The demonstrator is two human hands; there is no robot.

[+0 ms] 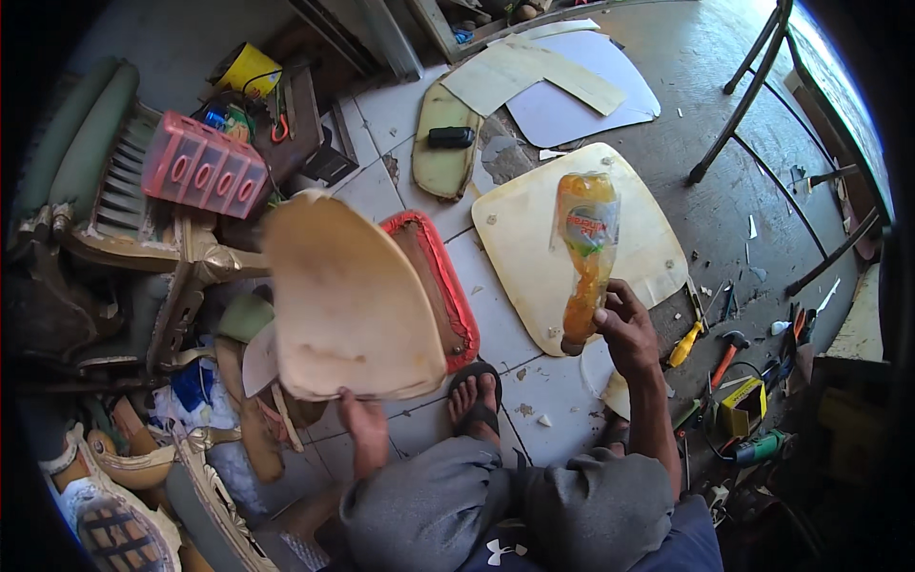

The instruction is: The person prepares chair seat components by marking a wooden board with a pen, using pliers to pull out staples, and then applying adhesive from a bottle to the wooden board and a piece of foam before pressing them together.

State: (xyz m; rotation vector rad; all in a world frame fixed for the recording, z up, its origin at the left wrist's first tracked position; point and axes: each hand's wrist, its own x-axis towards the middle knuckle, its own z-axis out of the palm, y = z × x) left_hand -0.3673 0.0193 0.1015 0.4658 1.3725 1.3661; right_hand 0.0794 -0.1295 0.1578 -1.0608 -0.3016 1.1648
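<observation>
My left hand [363, 419] grips the near edge of a beige, rounded chair seat panel [348, 296], which is tilted up and slightly blurred. Partly hidden behind it lies a red-rimmed seat piece [467, 319] on the tiles. In my right hand [627, 329] is a clear plastic bottle [588, 243] with orange-yellow contents, its narrow neck end pointing down toward me. My fingers close round its lower part. Below the bottle, a cream seat board [519, 224] with round fixings near its corners lies flat on the floor.
Carved chair frames [176, 257] crowd the left, bearing a pink plastic organizer [205, 172]. On the right are a yellow-handled screwdriver [684, 345], a hammer [729, 355] and a green power tool [760, 448]. Cut sheets [581, 81] lie ahead; a metal-legged stand [743, 143] is far right.
</observation>
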